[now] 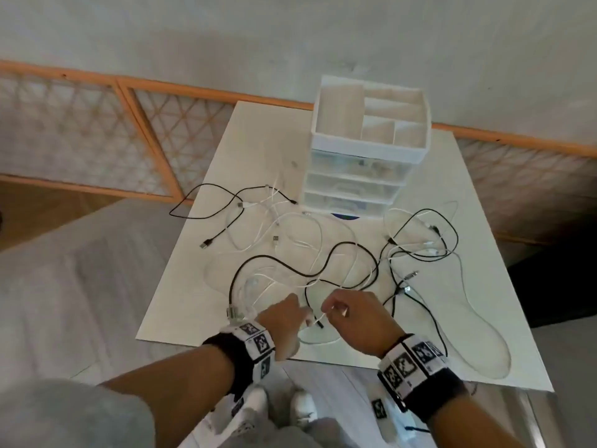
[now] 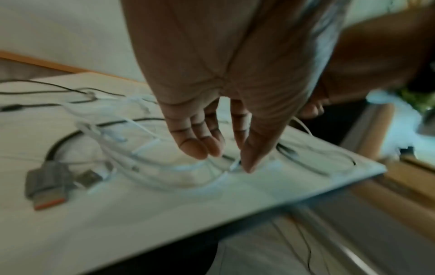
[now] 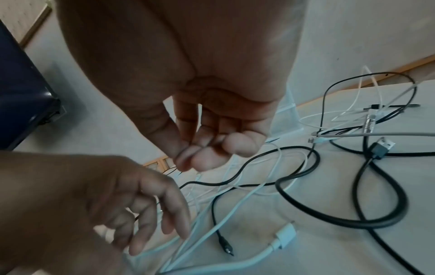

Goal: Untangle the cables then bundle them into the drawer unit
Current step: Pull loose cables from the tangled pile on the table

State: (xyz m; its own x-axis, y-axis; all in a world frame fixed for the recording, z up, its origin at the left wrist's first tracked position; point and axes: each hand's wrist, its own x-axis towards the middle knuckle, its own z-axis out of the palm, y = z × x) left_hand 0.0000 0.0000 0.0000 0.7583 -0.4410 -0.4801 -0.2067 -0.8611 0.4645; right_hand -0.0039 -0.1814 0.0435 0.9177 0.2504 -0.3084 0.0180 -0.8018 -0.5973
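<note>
- The right hand [image 1: 357, 318] hovers over the near edge of the white desk [image 1: 200, 305], its thumb and forefinger closed in a narrow grip on a thin white cable [image 1: 318, 319]; the other fingers [image 3: 244, 143] curl loosely toward the palm
- In the right wrist view the pinch [image 3: 188, 158] is tight, and the strand inside it is too thin to see clearly
- The left hand [image 1: 284, 321] sits just beside the right, near the same edge; its fingers [image 2: 200, 147] are nearly straight and point down into the white cables, the grip relaxed and only narrowly parted
- The left fingertips touch or nearly touch a white strand; the blur leaves it unclear whether they hold it
- The tangle of cables [image 1: 323, 263] spreads over the near and middle desk, black and white strands crossing one another
- A black cable with a small plug [image 3: 226, 247] ends just beside a white connector [image 3: 284, 236] close to the near edge
- A thick black cable [image 3: 341, 219] loops toward the right side of the desk
- A grey connector with an orange tip [image 2: 47, 188] lies near the left corner of the near edge
- The drawer unit [image 1: 361, 163] stands at the far edge, its three clear drawers closed and its open top tray divided into compartments, well apart from both hands
</note>
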